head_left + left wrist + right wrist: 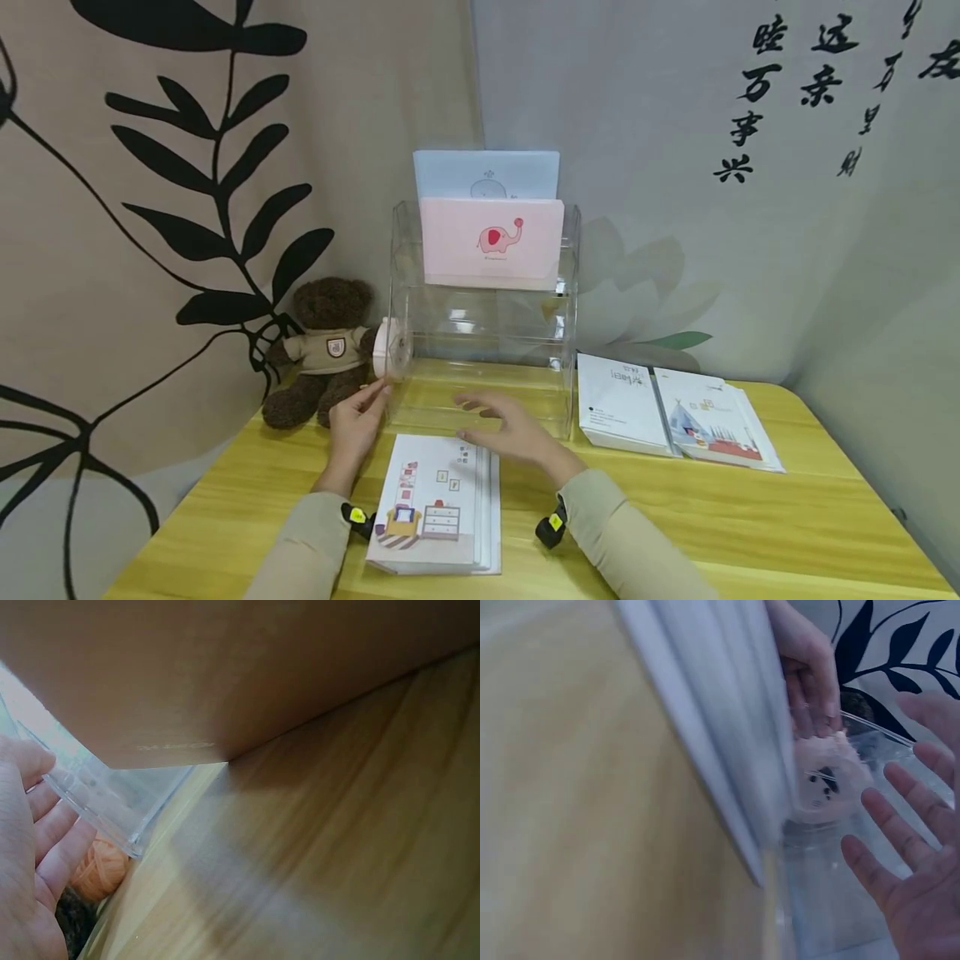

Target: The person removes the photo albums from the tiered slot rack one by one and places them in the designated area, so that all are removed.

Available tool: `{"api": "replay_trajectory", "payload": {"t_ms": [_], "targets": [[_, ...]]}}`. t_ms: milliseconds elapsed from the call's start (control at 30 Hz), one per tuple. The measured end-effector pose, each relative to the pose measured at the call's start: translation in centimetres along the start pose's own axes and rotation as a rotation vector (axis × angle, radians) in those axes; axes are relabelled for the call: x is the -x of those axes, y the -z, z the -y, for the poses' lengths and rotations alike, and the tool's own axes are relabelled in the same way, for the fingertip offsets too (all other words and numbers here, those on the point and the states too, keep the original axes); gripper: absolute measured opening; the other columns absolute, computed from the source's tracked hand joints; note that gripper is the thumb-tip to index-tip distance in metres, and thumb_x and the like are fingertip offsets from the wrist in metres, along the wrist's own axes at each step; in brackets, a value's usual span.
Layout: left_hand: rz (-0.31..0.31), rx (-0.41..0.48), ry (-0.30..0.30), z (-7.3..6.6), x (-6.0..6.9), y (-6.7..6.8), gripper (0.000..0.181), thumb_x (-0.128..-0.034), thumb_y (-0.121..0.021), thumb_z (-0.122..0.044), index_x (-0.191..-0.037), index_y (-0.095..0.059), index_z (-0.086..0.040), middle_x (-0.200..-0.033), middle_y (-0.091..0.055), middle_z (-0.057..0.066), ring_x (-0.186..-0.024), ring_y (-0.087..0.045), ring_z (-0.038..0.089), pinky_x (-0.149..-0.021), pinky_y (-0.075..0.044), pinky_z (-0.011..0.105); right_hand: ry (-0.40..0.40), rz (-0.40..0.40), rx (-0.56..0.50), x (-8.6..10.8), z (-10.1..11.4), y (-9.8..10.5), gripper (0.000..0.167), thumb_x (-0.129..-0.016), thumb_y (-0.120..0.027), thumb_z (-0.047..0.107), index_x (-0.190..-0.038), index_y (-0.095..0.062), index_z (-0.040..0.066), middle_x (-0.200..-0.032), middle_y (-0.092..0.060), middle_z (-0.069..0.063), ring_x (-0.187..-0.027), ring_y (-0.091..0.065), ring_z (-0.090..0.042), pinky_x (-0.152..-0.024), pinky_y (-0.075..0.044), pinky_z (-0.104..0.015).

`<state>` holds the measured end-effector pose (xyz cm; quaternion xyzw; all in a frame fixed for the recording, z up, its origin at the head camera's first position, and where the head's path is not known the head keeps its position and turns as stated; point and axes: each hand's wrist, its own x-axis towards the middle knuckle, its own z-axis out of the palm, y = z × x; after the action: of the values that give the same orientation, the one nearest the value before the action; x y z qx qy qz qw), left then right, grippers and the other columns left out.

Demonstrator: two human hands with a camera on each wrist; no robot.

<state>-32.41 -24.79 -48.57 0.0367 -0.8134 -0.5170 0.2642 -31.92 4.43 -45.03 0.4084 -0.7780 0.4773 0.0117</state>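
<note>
A clear plastic tiered rack stands at the back of the table. Its upper tiers hold a pink notebook with an elephant and a light blue notebook. At the rack's front left edge, my left hand pinches the side wall between thumb and fingers; the left wrist view shows its thumb on that edge. My right hand, fingers spread apart, hovers at the rack's front right and holds nothing. Between my forearms lies a stack of white illustrated notebooks.
A brown teddy bear sits left of the rack, beside a pale pink round object. An orange yarn ball shows in the left wrist view. Two more notebook stacks, one plain white and one with a tent picture, lie at right.
</note>
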Motion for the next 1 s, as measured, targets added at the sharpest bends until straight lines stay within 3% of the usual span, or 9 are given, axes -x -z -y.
{"api": "replay_trajectory", "payload": {"t_ms": [133,367,567,733,800,1000], "targets": [[0.002,0.001,0.005,0.1,0.1,-0.2,0.035,-0.0941,-0.071,-0.045,-0.122,-0.075,-0.025,-0.113,-0.075,0.003,-0.095,-0.071,0.019,-0.070,-0.054,0.020,0.032,-0.048,0.008,-0.7,0.8,1.8,0.046,-0.094,-0.074,0.025,-0.136,-0.062,0.012,-0.136,-0.062,-0.009,-0.123,-0.059,-0.027,-0.103,-0.047,-0.052],[-0.026,-0.025,-0.021,-0.1,-0.2,0.1,0.035,-0.0935,-0.071,-0.045,-0.120,-0.076,-0.024,-0.107,-0.076,0.004,-0.090,-0.071,0.019,-0.069,-0.052,0.021,0.189,-0.107,0.101,-2.8,3.4,6.0,0.050,-0.092,-0.076,0.015,-0.139,-0.060,0.012,-0.137,-0.062,-0.007,-0.120,-0.062,-0.025,-0.099,-0.051,-0.044],[-0.032,-0.031,-0.009,-0.5,-0.4,0.4,0.037,-0.0934,-0.070,-0.047,-0.122,-0.076,-0.024,-0.111,-0.075,0.004,-0.097,-0.071,0.019,-0.073,-0.050,0.015,0.192,-0.125,0.155,-4.0,5.6,8.6,0.051,-0.090,-0.076,0.005,-0.139,-0.060,0.007,-0.140,-0.061,-0.008,-0.121,-0.062,-0.027,-0.099,-0.050,-0.051],[-0.011,-0.024,0.018,-0.6,-0.4,0.4,0.038,-0.0936,-0.070,-0.047,-0.123,-0.075,-0.024,-0.114,-0.074,0.005,-0.102,-0.070,0.021,-0.083,-0.056,0.036,0.277,-0.116,0.249,-4.7,6.4,10.6,0.044,-0.092,-0.076,0.019,-0.134,-0.065,0.014,-0.137,-0.063,-0.002,-0.127,-0.057,-0.019,-0.106,-0.045,-0.042],[-0.007,-0.020,0.018,-0.5,-0.3,0.3,0.037,-0.0936,-0.071,-0.046,-0.123,-0.075,-0.024,-0.113,-0.074,0.006,-0.102,-0.070,0.021,-0.085,-0.056,0.039,0.292,-0.112,0.274,-5.0,6.7,11.4,0.045,-0.092,-0.076,0.023,-0.136,-0.064,0.016,-0.139,-0.062,0.000,-0.131,-0.053,-0.016,-0.109,-0.042,-0.039],[-0.031,-0.041,-0.022,0.0,-0.2,-0.1,0.031,-0.0934,-0.073,-0.041,-0.119,-0.077,-0.023,-0.105,-0.076,0.005,-0.095,-0.071,0.020,-0.076,-0.052,0.021,0.276,-0.142,0.361,-6.4,7.8,14.2,0.053,-0.092,-0.077,0.022,-0.141,-0.060,0.013,-0.144,-0.058,-0.002,-0.135,-0.050,-0.021,-0.112,-0.039,-0.041]]}}
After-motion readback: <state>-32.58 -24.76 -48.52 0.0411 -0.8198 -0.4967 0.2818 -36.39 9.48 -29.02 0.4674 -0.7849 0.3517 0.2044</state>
